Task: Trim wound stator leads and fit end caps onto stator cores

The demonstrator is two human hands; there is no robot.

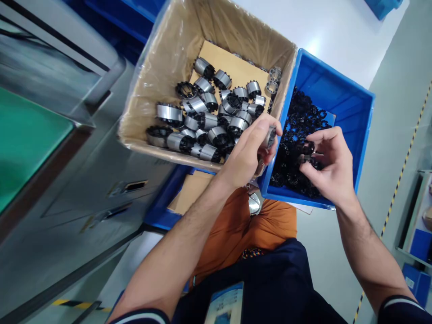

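My left hand [251,146] is closed round a silver metal ring [269,137] that looks like a motor stator core, over the near right rim of the cardboard box [162,40]. Its underside is hidden by my fingers. Inside the box lie several silver stator cores [170,113] with black toothed ends, heaped on a cardboard sheet [219,54]. My right hand [334,168] pinches a black plastic ring piece [306,150] between thumb and fingers above the blue bin [362,117]. Beneath it, many similar black plastic pieces [300,112] are piled in the bin.
Clear plastic lines the cardboard box. A white tabletop [324,22] extends behind both containers. To the left stand a grey metal cabinet [101,180] and a green surface [30,139]. Another blue bin [162,211] holding cardboard sits below the box, beside my legs.
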